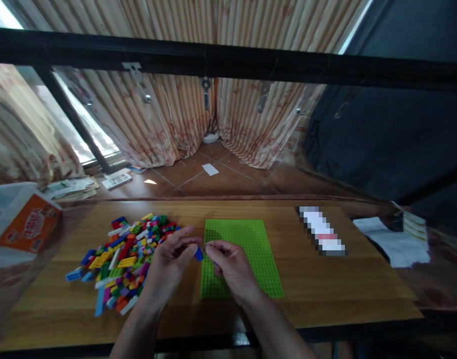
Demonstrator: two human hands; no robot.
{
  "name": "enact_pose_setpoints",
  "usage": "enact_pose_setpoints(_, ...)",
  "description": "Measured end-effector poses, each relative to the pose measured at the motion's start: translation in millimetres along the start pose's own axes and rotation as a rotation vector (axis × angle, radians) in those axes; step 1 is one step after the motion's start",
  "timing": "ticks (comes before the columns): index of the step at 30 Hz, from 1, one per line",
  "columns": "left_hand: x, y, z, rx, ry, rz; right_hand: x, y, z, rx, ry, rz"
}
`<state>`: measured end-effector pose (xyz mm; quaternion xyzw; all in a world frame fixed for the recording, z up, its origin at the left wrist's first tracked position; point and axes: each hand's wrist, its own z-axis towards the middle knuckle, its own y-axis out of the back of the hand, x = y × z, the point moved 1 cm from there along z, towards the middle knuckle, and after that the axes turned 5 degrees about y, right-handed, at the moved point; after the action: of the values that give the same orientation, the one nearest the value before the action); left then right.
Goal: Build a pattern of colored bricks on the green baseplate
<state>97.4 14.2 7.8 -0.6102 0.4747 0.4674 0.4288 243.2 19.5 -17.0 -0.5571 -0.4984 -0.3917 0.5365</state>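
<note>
A green studded baseplate [251, 249] lies flat in the middle of the wooden table [326, 294]. Left of it is a loose heap of small coloured bricks [119, 259]. My left hand [168, 267] and my right hand [230, 267] meet above the plate's left edge. A small blue brick [199, 254] sits between their fingertips, pinched by my left hand. The fingers of my right hand are curled and pinched against the brick's other side; whether they hold a second piece I cannot make out.
A clear plastic tub with an orange box [26, 227] stands at the table's left end. White papers [396, 239] lie at the right end, with a blurred-out flat object [322, 232] beside the plate. A black bar [228, 60] crosses overhead. Beyond are curtains and a tiled floor.
</note>
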Motion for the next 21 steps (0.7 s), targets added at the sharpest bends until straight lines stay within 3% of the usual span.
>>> enact_pose_setpoints(3,-5.4,14.2,1.2,-0.158,-0.030,-0.058,-7.1,0.5,0.8,-0.039,0.133,-0.242)
enact_pose_setpoints(6,-8.3,28.0,2.5,-0.264,-0.053,-0.074,-14.9,-2.7,-0.2,0.033,0.240,-0.496)
enact_pose_setpoints(12,-2.0,28.9,3.0,-0.225,-0.018,-0.062,-26.4,-16.2,-2.2,0.177,0.393,-0.870)
enact_pose_setpoints(21,3.2,36.4,3.4,-0.226,-0.032,0.014,-23.1,-16.5,0.1,0.169,0.372,-0.703)
